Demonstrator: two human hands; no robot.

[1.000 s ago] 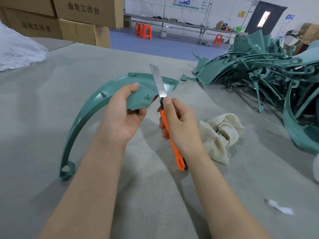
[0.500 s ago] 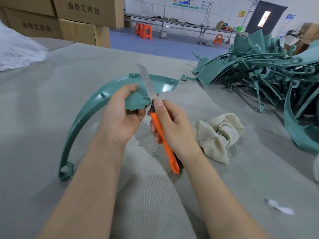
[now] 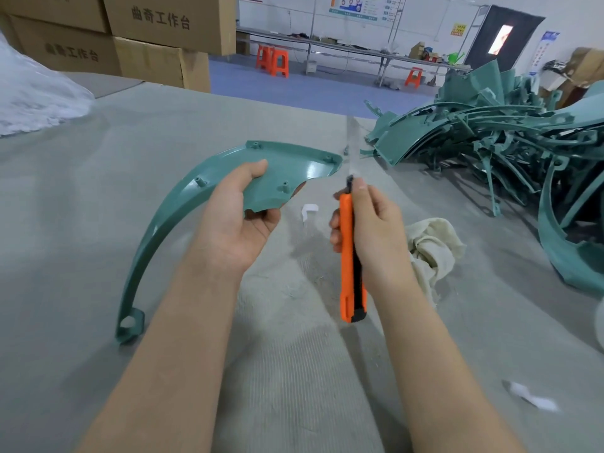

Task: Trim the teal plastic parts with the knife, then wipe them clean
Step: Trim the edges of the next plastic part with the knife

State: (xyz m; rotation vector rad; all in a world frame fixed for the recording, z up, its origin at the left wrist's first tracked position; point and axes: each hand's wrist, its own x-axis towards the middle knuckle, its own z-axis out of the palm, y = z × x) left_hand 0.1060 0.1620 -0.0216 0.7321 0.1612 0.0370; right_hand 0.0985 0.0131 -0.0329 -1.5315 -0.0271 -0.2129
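Our left hand [image 3: 235, 220] grips the wide end of the curved teal part [image 3: 294, 165], thumb on top and fingers beneath. Its looped narrow end sits low at the tabletop [image 3: 81, 223]. Our right hand [image 3: 369, 230] wraps the orange knife [image 3: 347, 256]. The blade points up, blurred, just right of the part and apart from it. A cloth [image 3: 434, 246] lies by the right wrist, with the pile of teal parts [image 3: 474, 132] beyond.

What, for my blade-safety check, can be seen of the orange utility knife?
The utility knife has an orange plastic body with a black side strip and black butt. Its long metal blade, blurred, is extended and points up. The right hand grips the upper body, thumb by the blade base, above the grey table, right of the teal part.
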